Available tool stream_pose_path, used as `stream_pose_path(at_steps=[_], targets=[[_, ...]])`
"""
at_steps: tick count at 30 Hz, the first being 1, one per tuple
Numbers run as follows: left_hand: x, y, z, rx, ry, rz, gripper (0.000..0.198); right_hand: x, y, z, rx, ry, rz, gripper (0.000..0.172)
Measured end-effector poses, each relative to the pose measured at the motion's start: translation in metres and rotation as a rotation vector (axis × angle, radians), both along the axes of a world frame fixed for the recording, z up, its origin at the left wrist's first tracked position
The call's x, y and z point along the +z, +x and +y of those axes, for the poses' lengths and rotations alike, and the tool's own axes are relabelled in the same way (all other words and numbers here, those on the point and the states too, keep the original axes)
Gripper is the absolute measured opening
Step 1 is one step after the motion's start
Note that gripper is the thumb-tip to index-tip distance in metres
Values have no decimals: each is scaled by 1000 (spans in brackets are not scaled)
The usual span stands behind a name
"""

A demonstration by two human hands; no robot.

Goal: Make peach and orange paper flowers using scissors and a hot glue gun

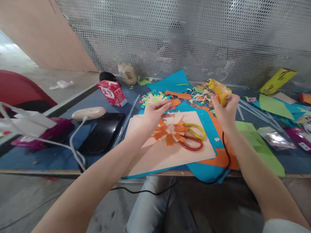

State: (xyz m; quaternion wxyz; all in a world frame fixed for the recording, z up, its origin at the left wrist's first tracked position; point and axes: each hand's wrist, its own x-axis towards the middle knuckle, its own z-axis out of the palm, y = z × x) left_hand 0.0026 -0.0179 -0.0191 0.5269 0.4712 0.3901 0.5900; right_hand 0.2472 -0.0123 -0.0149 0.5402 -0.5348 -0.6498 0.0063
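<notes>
Between the thumb and fingers of my left hand [159, 113] is a small orange paper strip [175, 103]. My right hand [227, 111] grips a yellow glue gun [218, 90], held up over the right side of the work area; a black cord runs down from it. Below and between the hands lies a flower of orange and peach paper strips [170, 132] on a peach paper sheet [145, 158]. Scissors with one yellow and one red handle loop [193, 147] lie partly under the flower. Behind my left hand sits a second, green-and-blue paper flower [155, 97].
Blue sheets [170, 82] and orange and green paper [262, 145] spread around. Paper scraps [200, 97] pile at the back. At left are a black phone [103, 132], a white cabled device [88, 113] and a red box [111, 93]. A perforated metal panel [150, 35] closes the back.
</notes>
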Motion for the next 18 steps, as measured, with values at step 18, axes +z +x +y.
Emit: stream_pose_path(at_steps=[18], targets=[[-6,-5,8,22,19,47,33,4,-16,-27,-142,51,-600,24]])
